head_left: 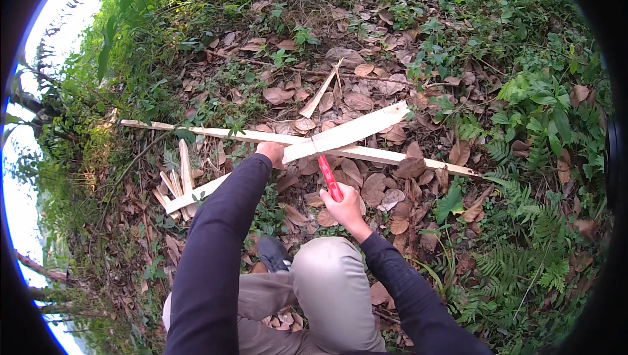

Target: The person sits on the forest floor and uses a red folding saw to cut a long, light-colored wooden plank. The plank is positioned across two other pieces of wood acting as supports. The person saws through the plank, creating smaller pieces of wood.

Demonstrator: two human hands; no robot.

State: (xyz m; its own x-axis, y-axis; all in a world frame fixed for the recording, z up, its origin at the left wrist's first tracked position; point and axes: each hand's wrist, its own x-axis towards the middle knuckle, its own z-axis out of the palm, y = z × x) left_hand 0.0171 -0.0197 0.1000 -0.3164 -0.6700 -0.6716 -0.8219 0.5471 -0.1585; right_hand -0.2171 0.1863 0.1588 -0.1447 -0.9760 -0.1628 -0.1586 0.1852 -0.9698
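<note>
My left hand [271,153] is closed at the near left end of a pale wooden board [353,133], holding it. This board slants up to the right and lies across a long thin wooden strip [379,153]. My right hand [345,206] is wrapped round a red-handled tool [330,177]. The tool's thin dark end meets the board's near edge just right of my left hand and shows as a narrow line across the wood. Its exact kind cannot be made out.
A split wood piece [322,93] lies beyond the board. At left, several pale sticks [186,165] lie by another board [199,193], partly behind my left arm. Dry brown leaves [376,188] cover the ground. Ferns [533,257] grow at right; my bent knee [333,267] is close below.
</note>
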